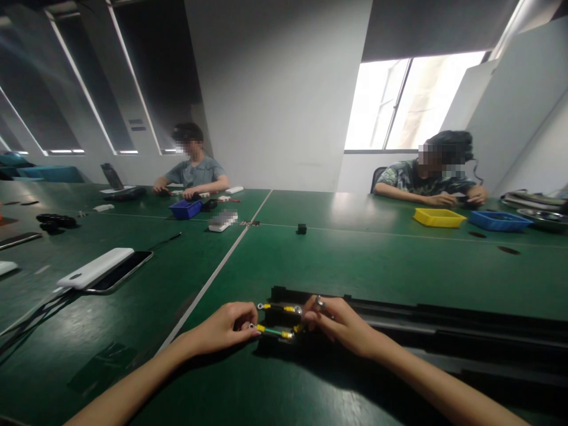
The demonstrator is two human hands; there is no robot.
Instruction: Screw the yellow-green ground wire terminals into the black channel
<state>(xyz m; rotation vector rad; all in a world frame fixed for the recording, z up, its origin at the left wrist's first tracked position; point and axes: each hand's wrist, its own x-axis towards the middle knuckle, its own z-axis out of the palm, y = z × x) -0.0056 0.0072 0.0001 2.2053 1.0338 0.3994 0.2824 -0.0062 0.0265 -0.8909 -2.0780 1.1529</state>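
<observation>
My left hand [235, 324] is closed at the ring-terminal end of a short green wire [273, 331] with yellow sleeves. Above that wire runs a short black cable [277, 307], with yellow sleeves and ring terminals at its ends. My right hand [339, 322] is pinched at the other ends of these wires. A small silver metal piece [319, 303] shows at its fingers; whether it is held or worn is unclear. Both hands are at the left end of a long black channelled housing [399, 328] lying on the table. The right fingertips are partly hidden.
Two people sit across the green table [222, 355]. A small black block [302, 228] lies mid-table. Yellow [439, 218] and blue [499, 221] trays stand at right, another blue tray [185, 208] at back left. A white power bank [95, 267] and phone [122, 272] lie left.
</observation>
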